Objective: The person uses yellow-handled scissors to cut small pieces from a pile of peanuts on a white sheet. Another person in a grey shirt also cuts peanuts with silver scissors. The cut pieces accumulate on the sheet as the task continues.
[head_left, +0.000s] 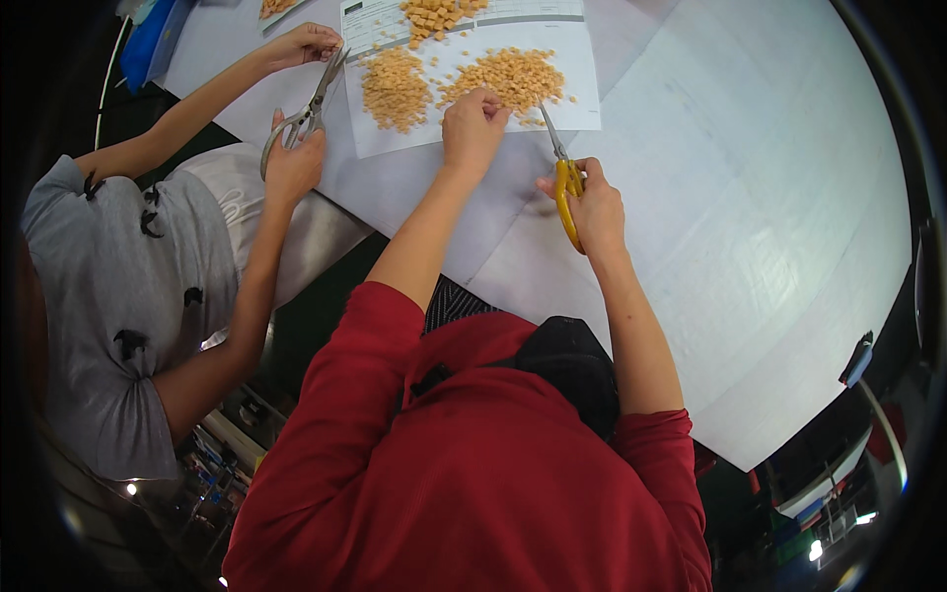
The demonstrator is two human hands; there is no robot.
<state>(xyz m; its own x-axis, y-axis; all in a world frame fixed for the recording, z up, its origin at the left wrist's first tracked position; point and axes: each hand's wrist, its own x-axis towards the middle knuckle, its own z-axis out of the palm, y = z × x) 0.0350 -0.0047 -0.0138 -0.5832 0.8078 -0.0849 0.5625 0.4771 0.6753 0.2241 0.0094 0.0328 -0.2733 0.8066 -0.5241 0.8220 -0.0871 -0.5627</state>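
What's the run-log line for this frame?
left hand: on small orange cubes pile | right hand: holds yellow-handled scissors | surface: white paper sheet | co-worker's metal scissors beside

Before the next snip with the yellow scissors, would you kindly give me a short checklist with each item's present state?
1. Right hand grips the yellow-handled scissors: ok.
2. Blades point away from the body: ok.
3. Left hand rests at the orange cube pile, fingers apart from the blades: ok.
4. Piece held ready for cutting: cannot tell.
5. Paper sheet lies flat under the cubes: ok.
6. Co-worker's metal scissors stay apart: ok.
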